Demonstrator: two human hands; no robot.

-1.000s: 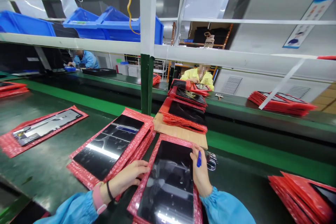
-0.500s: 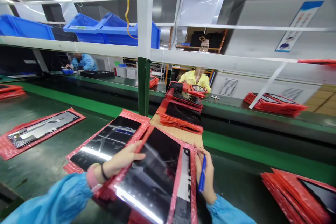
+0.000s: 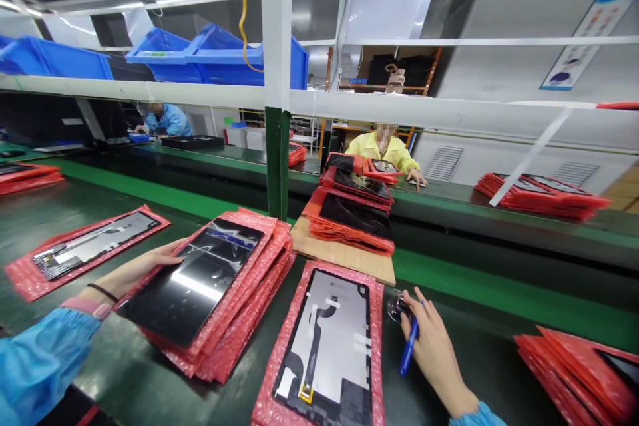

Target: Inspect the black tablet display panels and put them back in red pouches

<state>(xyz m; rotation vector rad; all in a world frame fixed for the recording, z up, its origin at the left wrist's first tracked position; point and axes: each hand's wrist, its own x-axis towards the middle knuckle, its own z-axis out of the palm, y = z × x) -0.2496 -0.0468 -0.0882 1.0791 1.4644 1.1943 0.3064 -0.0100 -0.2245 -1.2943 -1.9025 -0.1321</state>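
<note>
My left hand point(image 3: 142, 265) grips the left edge of a glossy black screen panel point(image 3: 192, 283) that lies on top of a stack of red bubble-wrap sleeves point(image 3: 249, 293). My right hand point(image 3: 432, 346) rests on the green bench, fingers closed round a blue pen point(image 3: 408, 351), next to a small clear round object point(image 3: 397, 306). Between my hands lies a red bubble-wrap sleeve point(image 3: 279, 373) with a panel point(image 3: 329, 346) on it, grey back and flex cables facing up.
A wooden board point(image 3: 344, 253) carries more sleeved panels point(image 3: 354, 213). Another back-up panel point(image 3: 87, 249) lies at the left, red stacks point(image 3: 579, 373) at the right. A green post point(image 3: 276, 160) stands ahead. Two people work across the line; blue bins point(image 3: 214, 56) sit on the shelf.
The black panel has been lifted off the front sleeve and carried left onto the stack by my left hand, uncovering a back-up panel. My right hand moved right, off the panel, down to the bench.
</note>
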